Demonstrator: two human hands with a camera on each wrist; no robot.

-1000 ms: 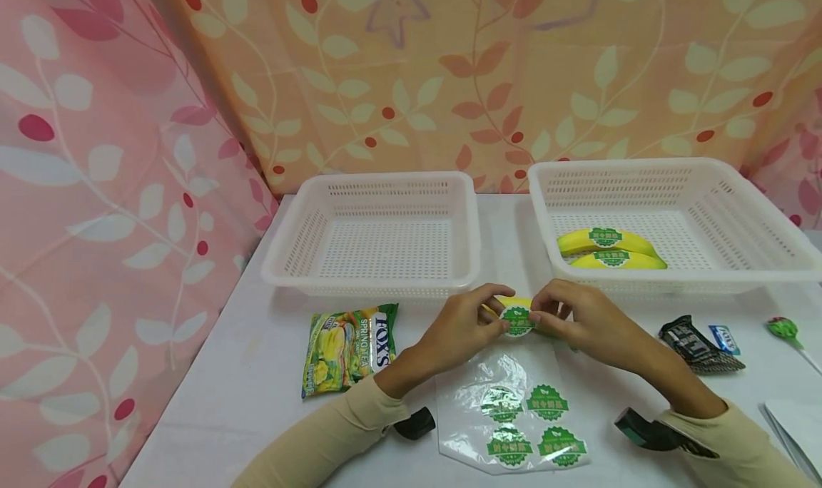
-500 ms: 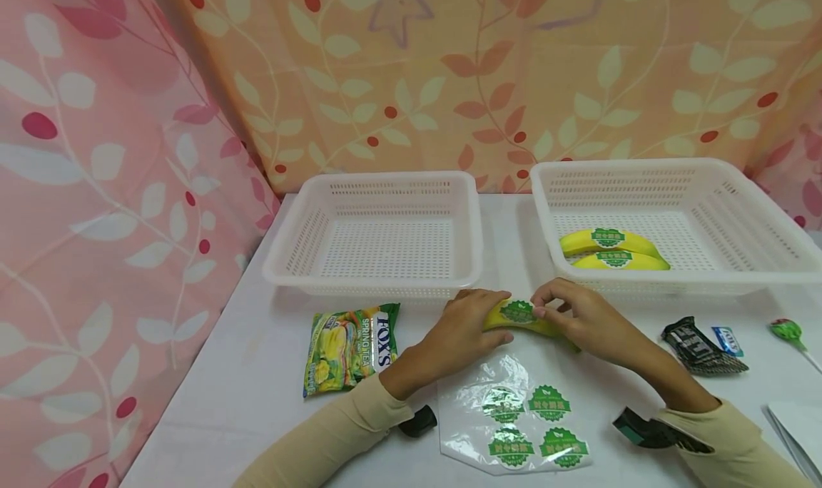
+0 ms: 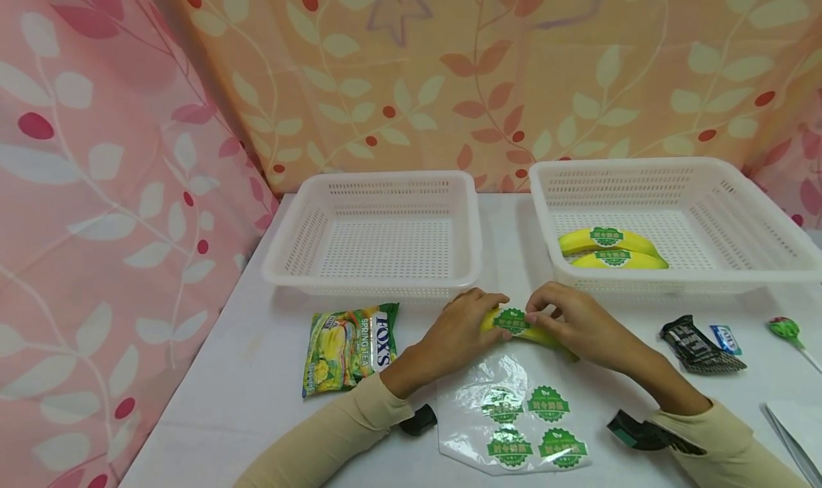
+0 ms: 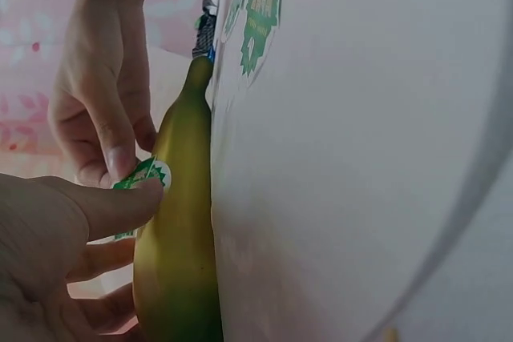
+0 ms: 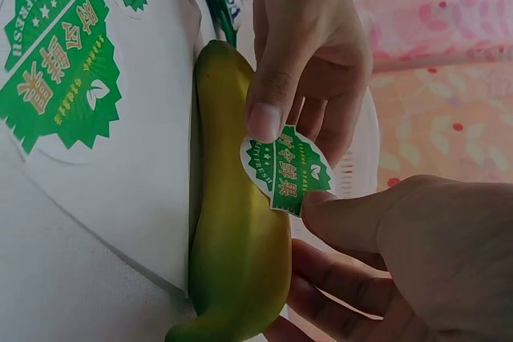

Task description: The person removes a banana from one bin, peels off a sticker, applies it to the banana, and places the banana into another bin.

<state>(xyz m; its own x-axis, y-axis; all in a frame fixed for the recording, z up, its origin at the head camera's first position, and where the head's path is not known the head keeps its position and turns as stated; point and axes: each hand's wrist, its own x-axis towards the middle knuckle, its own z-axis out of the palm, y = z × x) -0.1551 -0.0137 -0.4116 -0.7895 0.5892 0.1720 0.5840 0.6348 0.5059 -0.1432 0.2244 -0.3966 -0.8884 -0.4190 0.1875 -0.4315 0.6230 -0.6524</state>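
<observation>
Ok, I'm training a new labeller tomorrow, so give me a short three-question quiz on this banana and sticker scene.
1. True or false: the left basket holds two bananas.
2. How many green stickers remain on the clear sheet in the head view?
3. What does each hand touch? A) the candy bag B) the banana on the table and its green sticker C) the lollipop

Key:
1. False: nothing shows in it; both labelled bananas lie in the right basket.
2. Four.
3. B: the left hand holds the banana, and the right hand pinches the sticker.
</observation>
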